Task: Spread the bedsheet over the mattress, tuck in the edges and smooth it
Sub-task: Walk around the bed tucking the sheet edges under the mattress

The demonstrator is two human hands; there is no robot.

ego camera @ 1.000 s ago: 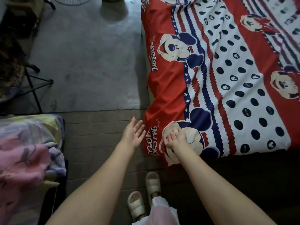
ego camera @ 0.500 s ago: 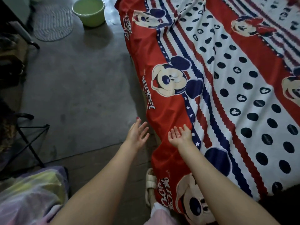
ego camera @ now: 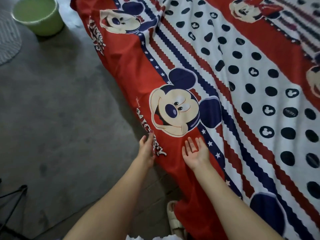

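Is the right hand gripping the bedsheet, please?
No, the right hand lies open, palm up, on the bedsheet, fingers straight.

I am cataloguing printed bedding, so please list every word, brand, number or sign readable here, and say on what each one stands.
"MICKEY": white letters inside a dark dot on the white band of the bedsheet.
Large white lettering on the red border beside the big mouse face, partly behind the left hand: only partly legible, not quoted.
Same lettering near the upper face: blurred.
Small script above the lower lettering: too small to read.
No numbers seen.
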